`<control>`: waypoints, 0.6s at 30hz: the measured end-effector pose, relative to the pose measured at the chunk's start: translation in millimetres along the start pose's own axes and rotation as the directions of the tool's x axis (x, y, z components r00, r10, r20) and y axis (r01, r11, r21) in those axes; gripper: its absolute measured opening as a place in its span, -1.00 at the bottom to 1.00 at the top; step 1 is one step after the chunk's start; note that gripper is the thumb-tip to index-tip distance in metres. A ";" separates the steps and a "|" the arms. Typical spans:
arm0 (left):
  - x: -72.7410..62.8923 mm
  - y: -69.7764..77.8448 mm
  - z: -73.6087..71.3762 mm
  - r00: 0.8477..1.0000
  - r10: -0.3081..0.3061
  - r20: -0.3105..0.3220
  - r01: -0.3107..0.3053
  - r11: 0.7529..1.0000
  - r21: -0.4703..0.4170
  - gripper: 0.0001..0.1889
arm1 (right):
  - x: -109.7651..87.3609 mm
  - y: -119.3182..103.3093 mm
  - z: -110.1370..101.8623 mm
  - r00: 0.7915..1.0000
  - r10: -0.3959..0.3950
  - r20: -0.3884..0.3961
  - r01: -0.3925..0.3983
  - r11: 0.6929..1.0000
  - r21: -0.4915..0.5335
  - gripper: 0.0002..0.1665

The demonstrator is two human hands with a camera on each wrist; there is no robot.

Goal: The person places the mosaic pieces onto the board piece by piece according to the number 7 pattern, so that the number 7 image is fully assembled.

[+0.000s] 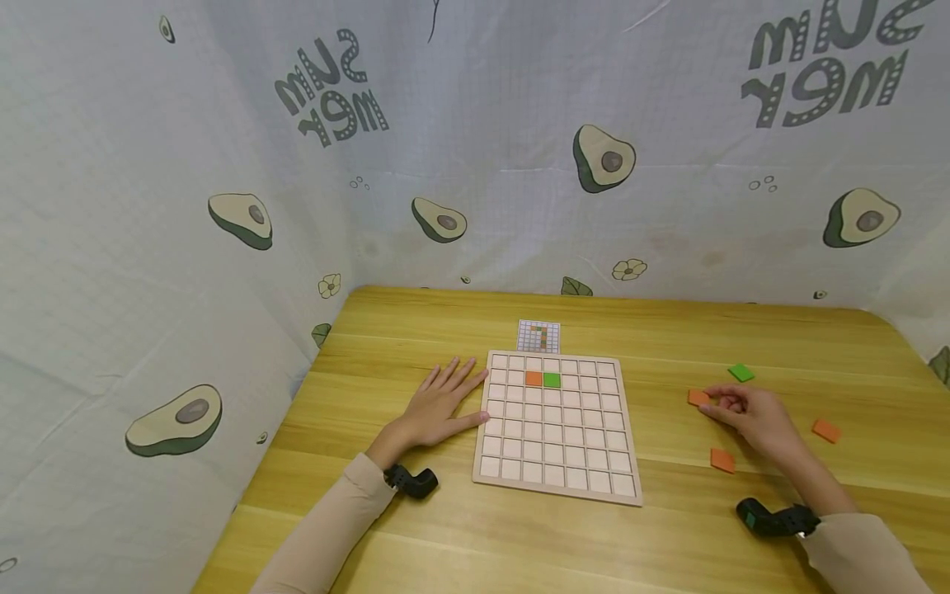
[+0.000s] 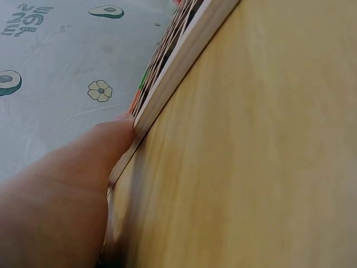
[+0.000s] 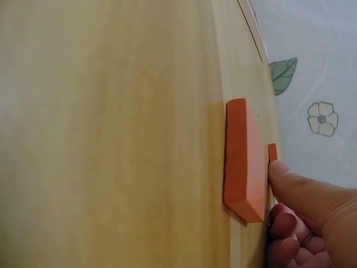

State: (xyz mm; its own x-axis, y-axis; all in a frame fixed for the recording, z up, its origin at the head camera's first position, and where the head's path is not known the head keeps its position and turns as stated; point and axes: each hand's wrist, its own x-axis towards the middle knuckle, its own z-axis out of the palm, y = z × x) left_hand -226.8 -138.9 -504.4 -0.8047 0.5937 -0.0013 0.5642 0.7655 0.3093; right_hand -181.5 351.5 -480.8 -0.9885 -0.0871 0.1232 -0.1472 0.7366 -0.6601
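My left hand (image 1: 433,414) lies spread on the table, its thumb and index fingertip touching the left edge of a pale wooden grid board (image 1: 552,491). In the left wrist view, the thumb (image 2: 120,134) meets the board's side (image 2: 173,70). An orange square tile (image 1: 533,379) and a green square tile (image 1: 552,380) sit side by side in the board's second row from the back. Right of the board, my right hand (image 1: 760,421) pinches another orange tile (image 1: 698,398) between thumb and index finger, low over the table; its other fingers are curled in.
A small printed grid card (image 1: 538,337) lies behind the board. Around the right hand are a green tile (image 1: 740,373), an orange tile (image 1: 826,431) at the right and a nearer orange tile (image 1: 722,460). A patterned curtain (image 1: 505,148) hangs behind the wooden table (image 1: 416,536).
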 end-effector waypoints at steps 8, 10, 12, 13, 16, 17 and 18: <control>0.2 0.0 1.0 1.000 -0.004 0.006 0.004 1.000 0.009 -0.20 | -0.3 0.7 0.5 1.000 0.002 -0.003 -0.002 1.000 0.004 -0.61; 0.5 -0.5 1.6 1.000 -0.006 0.008 0.006 1.000 0.012 -0.20 | -0.2 0.8 0.6 1.000 0.011 0.000 -0.011 1.000 0.008 -0.61; 0.7 -1.0 2.3 1.000 -0.005 0.004 0.005 1.000 0.015 -0.19 | 0.0 1.0 0.6 1.000 0.019 0.003 -0.019 1.000 0.010 -0.59; 0.7 -1.2 2.7 1.000 -0.005 0.003 0.005 1.000 0.017 -0.19 | 0.1 0.9 0.5 1.000 0.022 0.004 -0.022 1.000 0.009 -0.58; 0.7 -1.4 2.9 1.000 -0.005 0.004 0.005 1.000 0.021 -0.19 | 0.3 0.5 0.4 1.000 0.023 0.004 -0.023 1.000 0.013 -0.56; 0.7 -1.3 2.9 1.000 -0.005 0.005 0.005 1.000 0.021 -0.19 | 0.4 0.5 0.2 1.000 0.026 0.005 -0.026 1.000 0.013 -0.55; 0.7 -1.3 2.7 1.000 -0.005 0.006 0.005 1.000 0.022 -0.19 | 0.4 0.4 0.2 1.000 0.026 0.006 -0.026 1.000 0.014 -0.55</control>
State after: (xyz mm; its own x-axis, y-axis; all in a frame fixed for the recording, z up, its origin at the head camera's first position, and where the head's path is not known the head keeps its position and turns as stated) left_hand -227.6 -138.8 -507.4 -0.8066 0.5910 -0.0090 0.5639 0.7740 0.2880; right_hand -181.9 351.6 -481.2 -0.9922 -0.0720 0.1021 -0.1222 0.7294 -0.6731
